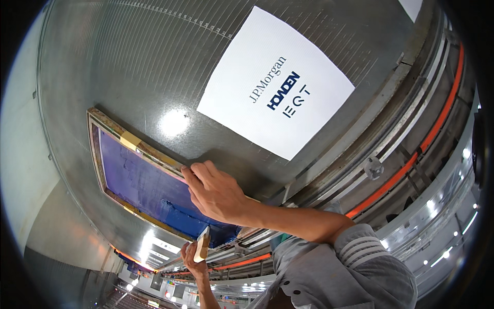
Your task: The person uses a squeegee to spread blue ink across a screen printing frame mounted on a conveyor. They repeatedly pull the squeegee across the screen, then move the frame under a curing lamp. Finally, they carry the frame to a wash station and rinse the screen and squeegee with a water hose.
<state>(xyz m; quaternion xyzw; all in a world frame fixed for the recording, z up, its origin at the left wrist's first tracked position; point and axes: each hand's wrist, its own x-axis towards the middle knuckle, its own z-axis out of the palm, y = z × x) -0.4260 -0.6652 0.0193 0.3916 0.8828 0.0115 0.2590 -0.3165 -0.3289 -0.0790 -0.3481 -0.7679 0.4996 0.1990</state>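
My right hand (213, 188) reaches in from the lower right, its fingers curled over the upper edge of a wooden-framed printing screen (131, 167) with purple mesh, dark blue ink at its near end and a tan tape patch. Lower down, my left hand (193, 260) grips a pale wooden-handled squeegee (202, 243) beside the screen's lower edge; part of that hand is behind the handle. A white sheet (272, 46) printed with dark lettering lies flat above the screen on the long grey metal table (134, 67).
Metal rails (388, 141) and an orange strip (440, 108) run along the table's right side, with a metal knob (374, 167) on them. A pale wall (23, 129) curves at the far left. Part of another white sheet (411, 7) shows at the top. Ceiling lights appear near the rim.
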